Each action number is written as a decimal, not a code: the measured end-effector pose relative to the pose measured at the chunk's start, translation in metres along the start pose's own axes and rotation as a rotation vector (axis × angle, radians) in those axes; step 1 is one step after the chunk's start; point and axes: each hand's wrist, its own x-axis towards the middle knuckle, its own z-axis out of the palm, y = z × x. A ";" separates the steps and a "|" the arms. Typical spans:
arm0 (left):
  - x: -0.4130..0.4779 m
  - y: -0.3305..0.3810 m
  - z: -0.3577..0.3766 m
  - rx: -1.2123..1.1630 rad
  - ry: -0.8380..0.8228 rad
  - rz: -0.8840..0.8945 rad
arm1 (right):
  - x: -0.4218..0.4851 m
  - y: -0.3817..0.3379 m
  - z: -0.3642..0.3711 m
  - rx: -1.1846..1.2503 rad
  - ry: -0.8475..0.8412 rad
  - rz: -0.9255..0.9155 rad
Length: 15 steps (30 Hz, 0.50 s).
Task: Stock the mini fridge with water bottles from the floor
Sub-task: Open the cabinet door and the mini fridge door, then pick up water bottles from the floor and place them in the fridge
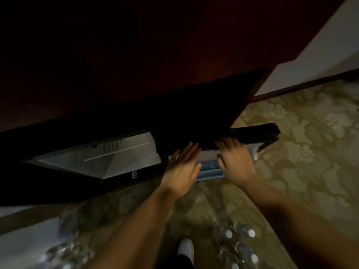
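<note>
The mini fridge sits low in a dark wooden cabinet, its white interior (101, 158) lit and showing no bottles. Its black door (254, 131) stands open to the right, with a pale door shelf (210, 168) below. My left hand (182, 166) lies flat with fingers straight, fingertips touching the door's top edge. My right hand (234, 158) curls its fingers over that same edge. Clear water bottles with white caps (240, 234) stand on the carpet near my feet, and more blurred bottles (62, 253) are at the lower left.
The dark cabinet front (136, 55) fills the upper frame. Patterned beige carpet (303, 152) spreads to the right, up to a white wall with a dark skirting board (303, 85). My white shoe (186, 247) is between the bottle groups.
</note>
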 end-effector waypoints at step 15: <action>-0.220 -0.175 0.016 -0.493 -0.461 -0.809 | -0.010 -0.228 0.093 0.061 -0.483 -0.339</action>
